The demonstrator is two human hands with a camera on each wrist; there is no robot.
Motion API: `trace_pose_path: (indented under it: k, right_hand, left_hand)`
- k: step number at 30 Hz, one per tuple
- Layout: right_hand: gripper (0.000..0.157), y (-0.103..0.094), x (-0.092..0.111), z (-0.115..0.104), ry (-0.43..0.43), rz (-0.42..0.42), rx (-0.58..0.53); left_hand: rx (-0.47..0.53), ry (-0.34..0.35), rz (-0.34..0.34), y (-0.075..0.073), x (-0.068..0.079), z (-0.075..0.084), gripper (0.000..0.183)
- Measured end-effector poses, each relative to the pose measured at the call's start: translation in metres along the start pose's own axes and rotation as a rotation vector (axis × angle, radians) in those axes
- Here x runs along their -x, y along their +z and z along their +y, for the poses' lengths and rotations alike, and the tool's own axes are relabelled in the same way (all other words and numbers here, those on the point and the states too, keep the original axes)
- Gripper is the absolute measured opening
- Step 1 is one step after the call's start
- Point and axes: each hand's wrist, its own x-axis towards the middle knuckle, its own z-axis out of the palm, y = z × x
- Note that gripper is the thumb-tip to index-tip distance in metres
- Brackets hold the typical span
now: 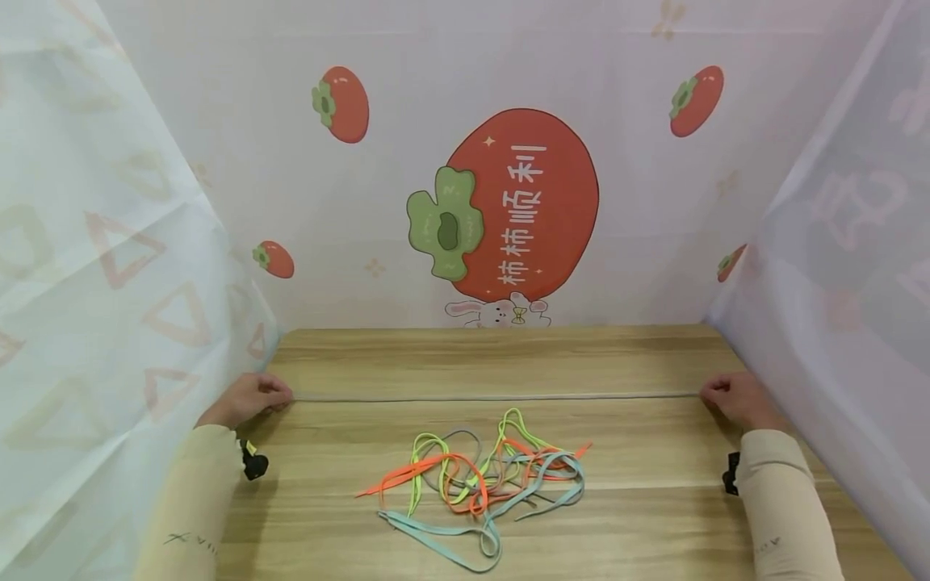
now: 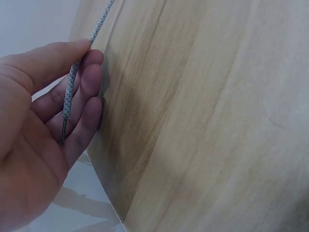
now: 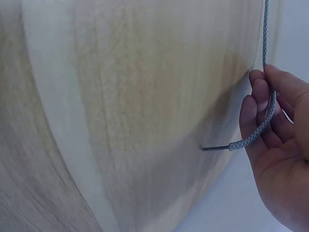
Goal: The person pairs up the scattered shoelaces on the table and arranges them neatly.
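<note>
A thin grey patterned shoelace (image 1: 494, 399) runs straight across the table from hand to hand in the head view. My left hand (image 1: 254, 396) pinches it near one end between thumb and forefinger; the tipped end of the shoelace (image 2: 69, 92) lies over the palm in the left wrist view. At the far right, my right hand (image 1: 739, 399) pinches the other end. In the right wrist view, that end of the shoelace (image 3: 260, 126) curves out below the fingers (image 3: 248, 111), its dark tip pointing left.
A loose tangle of shoelaces lies mid-table nearer me: orange (image 1: 429, 466), yellow-green (image 1: 514, 415), pale blue (image 1: 454, 555) and grey (image 1: 472, 434). White printed sheets (image 1: 182, 48) stand behind and on both sides of the wooden table (image 1: 625, 524).
</note>
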Motion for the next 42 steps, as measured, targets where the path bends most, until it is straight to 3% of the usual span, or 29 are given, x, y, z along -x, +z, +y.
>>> trace_pose_path:
  k: [4,8,12,15,19,26,29,32,36,38,42]
  right_hand:
    - [0.018,0.003,-0.003,-0.001,0.016,0.008,0.014]
    - [0.019,0.003,-0.006,-0.001,0.033,0.003,0.010]
    - [0.015,0.002,-0.007,0.000,-0.005,0.014,0.056]
    - [0.013,0.000,-0.008,0.001,-0.044,0.015,0.112]
    - [0.015,-0.006,-0.009,0.000,-0.043,-0.037,0.160]
    - [0.021,-0.018,-0.009,-0.009,-0.038,-0.103,0.185]
    - [0.028,-0.023,-0.008,-0.024,-0.065,-0.134,0.198]
    - [0.025,-0.027,-0.010,-0.046,-0.107,-0.224,0.201]
    - [0.029,-0.031,-0.014,-0.080,-0.160,-0.349,0.199]
    - [0.039,-0.031,-0.016,-0.095,-0.196,-0.380,0.207]
    - [0.030,-0.019,-0.020,-0.128,-0.275,-0.397,0.214]
  left_hand:
    - [-0.060,0.020,-0.002,0.000,0.000,0.001,0.022]
    - [-0.194,0.056,0.021,0.000,-0.001,0.003,0.016]
    - [-0.333,0.125,0.046,0.004,-0.004,0.004,0.008]
    - [-0.369,0.162,0.042,0.006,-0.006,0.007,0.009]
    - [-0.407,0.152,0.025,0.005,-0.006,0.015,0.011]
    - [-0.483,0.195,0.052,0.003,-0.004,0.041,0.012]
    - [-0.508,0.214,0.042,0.005,-0.005,0.057,0.008]
    - [-0.538,0.246,0.018,0.006,-0.004,0.077,0.009]
    - [-0.572,0.286,-0.028,0.015,-0.004,0.104,0.026]
    - [-0.591,0.303,-0.052,0.021,-0.006,0.115,0.029]
    - [-0.618,0.334,-0.103,0.037,-0.009,0.140,0.016]
